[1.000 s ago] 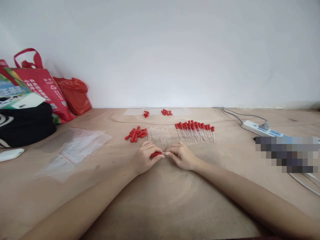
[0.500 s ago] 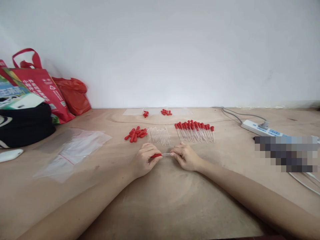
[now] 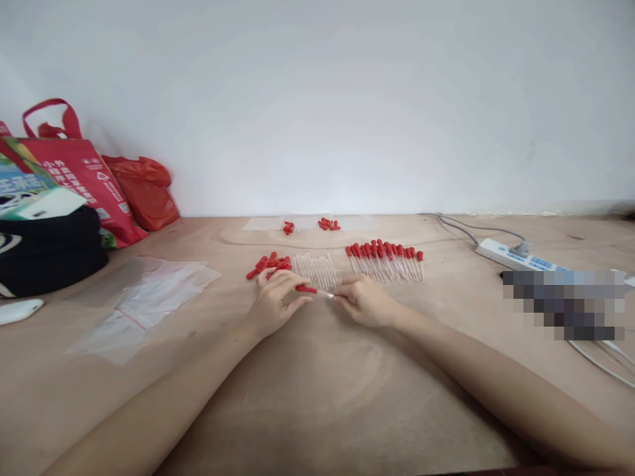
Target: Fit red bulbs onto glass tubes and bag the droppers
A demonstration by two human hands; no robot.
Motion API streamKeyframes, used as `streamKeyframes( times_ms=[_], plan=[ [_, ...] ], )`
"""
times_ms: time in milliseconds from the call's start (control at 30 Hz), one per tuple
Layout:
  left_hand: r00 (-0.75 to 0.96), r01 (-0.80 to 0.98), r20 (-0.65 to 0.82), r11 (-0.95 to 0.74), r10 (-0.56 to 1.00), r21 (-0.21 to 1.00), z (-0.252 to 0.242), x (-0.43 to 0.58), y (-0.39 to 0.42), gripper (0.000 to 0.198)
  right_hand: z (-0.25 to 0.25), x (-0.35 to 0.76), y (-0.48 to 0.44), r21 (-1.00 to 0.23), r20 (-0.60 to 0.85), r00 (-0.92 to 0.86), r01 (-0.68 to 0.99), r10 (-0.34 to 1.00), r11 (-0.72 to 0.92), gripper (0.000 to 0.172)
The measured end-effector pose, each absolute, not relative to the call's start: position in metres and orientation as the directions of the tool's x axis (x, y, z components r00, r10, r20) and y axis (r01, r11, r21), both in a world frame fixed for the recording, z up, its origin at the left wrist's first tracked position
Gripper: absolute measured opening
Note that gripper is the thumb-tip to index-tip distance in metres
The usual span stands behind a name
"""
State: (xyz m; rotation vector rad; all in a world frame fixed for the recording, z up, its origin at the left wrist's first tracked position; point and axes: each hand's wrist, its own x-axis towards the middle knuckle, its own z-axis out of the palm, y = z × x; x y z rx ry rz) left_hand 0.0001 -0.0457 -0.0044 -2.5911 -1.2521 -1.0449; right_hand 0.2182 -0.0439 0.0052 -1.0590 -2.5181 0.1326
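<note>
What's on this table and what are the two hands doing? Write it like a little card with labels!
Left hand: fingers beside the red bulb of a thin clear-tube dropper
Right hand: pinches that dropper's clear end
Behind left hand: pile of loose red rubber bulbs
Middle: row of bare clear tubes
Behind right hand: row of red-topped clear droppers
Surface: light wooden table

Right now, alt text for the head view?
The right hand holds a red-bulbed dropper by its glass end, its bulb beside the left hand, over a wooden table. Behind lie loose red bulbs, clear tubes and assembled droppers.
</note>
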Motion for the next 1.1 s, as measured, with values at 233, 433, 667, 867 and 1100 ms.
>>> streamKeyframes(
  times_ms=[233,433,667,867,1100],
  plan=[
    [0.102,0.923,0.537,-0.281,0.837,0.263,-0.007,-0.014,-0.034,0.031,-0.007,0.228,0.006,-0.372,0.341,-0.027,0.914,0.94,0.161,0.024],
    [0.056,0.962,0.481,-0.176,0.875,0.208,-0.009,-0.023,-0.024,0.022,-0.015,0.224,0.015,-0.27,0.274,0.062,0.963,0.96,0.015,0.031],
    [0.049,0.977,0.466,-0.139,0.883,0.162,-0.009,-0.026,-0.021,0.019,-0.014,0.222,0.014,-0.188,0.268,0.071,0.982,0.961,-0.02,0.032],
    [0.068,0.984,0.558,-0.148,0.827,0.1,-0.011,-0.029,-0.021,0.023,-0.008,0.204,0.007,-0.216,0.318,-0.023,0.972,0.948,0.095,0.025],
    [0.159,0.973,0.641,-0.23,0.751,0.028,-0.014,-0.026,-0.013,0.018,-0.002,0.177,0.017,-0.293,0.117,0.036,0.956,0.992,0.0,0.029]
  ],
)
